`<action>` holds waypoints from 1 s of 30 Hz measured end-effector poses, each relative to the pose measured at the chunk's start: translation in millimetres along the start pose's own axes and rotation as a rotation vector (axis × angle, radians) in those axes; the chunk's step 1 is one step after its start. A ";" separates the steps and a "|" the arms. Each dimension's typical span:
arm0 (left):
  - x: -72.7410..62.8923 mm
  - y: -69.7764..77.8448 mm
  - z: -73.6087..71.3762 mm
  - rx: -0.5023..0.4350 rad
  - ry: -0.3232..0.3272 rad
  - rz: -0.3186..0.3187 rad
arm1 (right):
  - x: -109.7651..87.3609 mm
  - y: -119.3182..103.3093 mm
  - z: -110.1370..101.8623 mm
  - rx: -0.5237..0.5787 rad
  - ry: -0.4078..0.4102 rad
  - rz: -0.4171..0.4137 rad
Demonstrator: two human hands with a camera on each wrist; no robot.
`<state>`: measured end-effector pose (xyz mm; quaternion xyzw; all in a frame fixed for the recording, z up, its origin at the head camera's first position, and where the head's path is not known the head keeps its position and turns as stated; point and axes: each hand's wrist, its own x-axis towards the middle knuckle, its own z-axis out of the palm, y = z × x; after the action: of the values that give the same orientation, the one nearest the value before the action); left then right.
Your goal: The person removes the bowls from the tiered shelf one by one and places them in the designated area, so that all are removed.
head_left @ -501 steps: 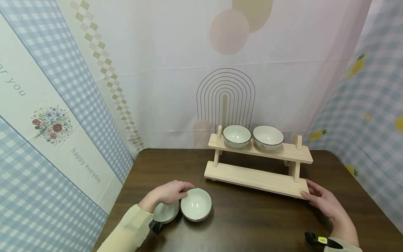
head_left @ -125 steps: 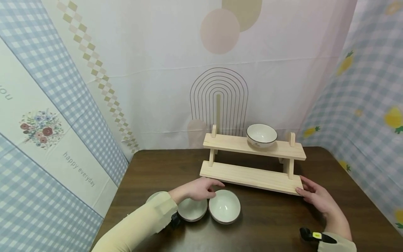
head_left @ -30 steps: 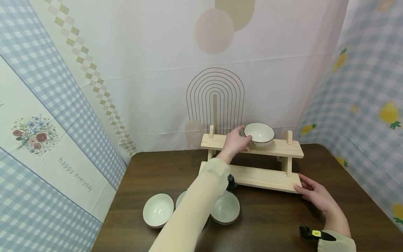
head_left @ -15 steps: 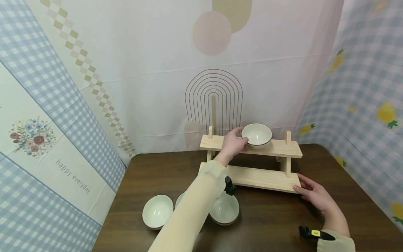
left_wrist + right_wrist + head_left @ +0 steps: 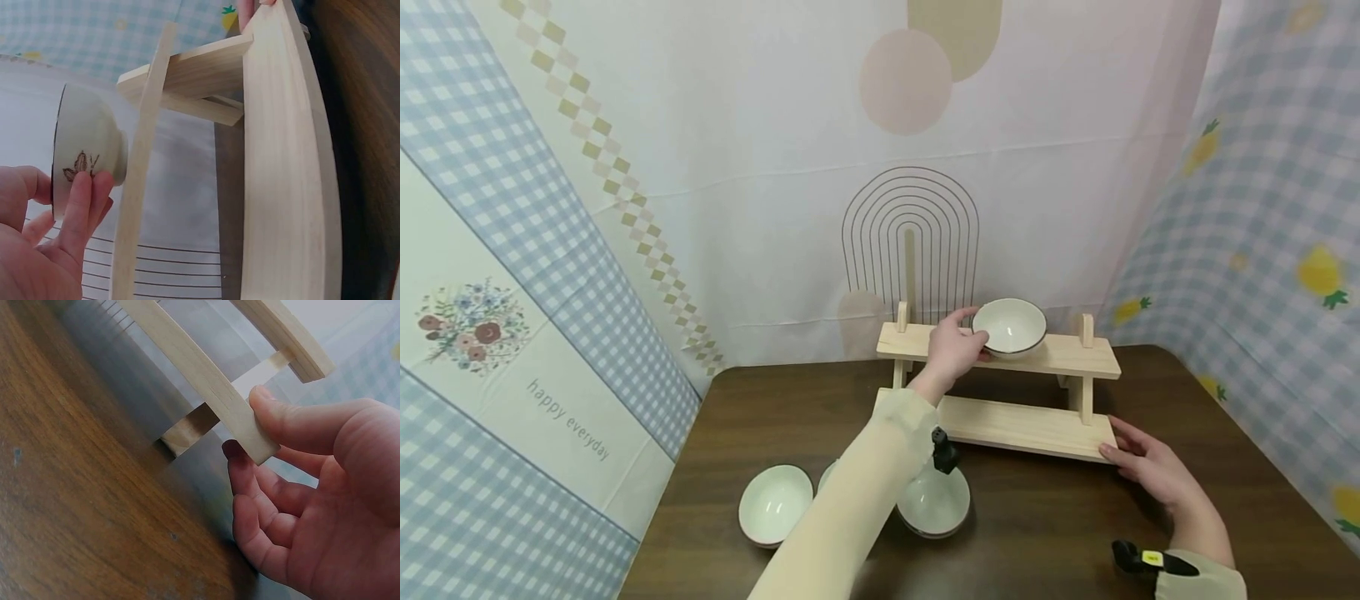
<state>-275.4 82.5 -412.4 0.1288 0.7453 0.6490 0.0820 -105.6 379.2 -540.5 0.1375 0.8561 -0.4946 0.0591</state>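
Observation:
A white bowl with a dark rim [image 5: 1011, 326] is at the upper tier of a two-tier wooden shelf [image 5: 1030, 427]. My left hand [image 5: 953, 348] grips the bowl's left side, thumb at the rim and fingers on its outer wall. In the left wrist view a brown leaf print shows on the bowl [image 5: 90, 140], close over the upper board. My right hand [image 5: 1153, 467] holds the right end of the lower board; in the right wrist view the thumb lies on top of the board [image 5: 206, 381] and the fingers curl beneath.
On the brown table [image 5: 1037, 533], a white bowl [image 5: 775, 504] stands at the left and another bowl [image 5: 934, 500] in front of the shelf. A third bowl [image 5: 827, 475] between them is mostly hidden by the left sleeve [image 5: 850, 500]. A patterned cloth [image 5: 775, 208] hangs behind.
Several seconds ago the left hand was at the bowls on the table; now it grips the shelf's bowl. Over the last second that bowl has shifted slightly left and forward. The right hand stays put.

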 end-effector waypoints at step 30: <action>-64.7 -33.7 -24.1 0.165 -0.290 0.118 | -20.1 2.6 8.8 0.008 0.019 -0.003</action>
<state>-223.6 36.2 -445.2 0.2711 0.7674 0.5640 0.1397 -86.0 369.3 -542.3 0.1409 0.8549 -0.4968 0.0496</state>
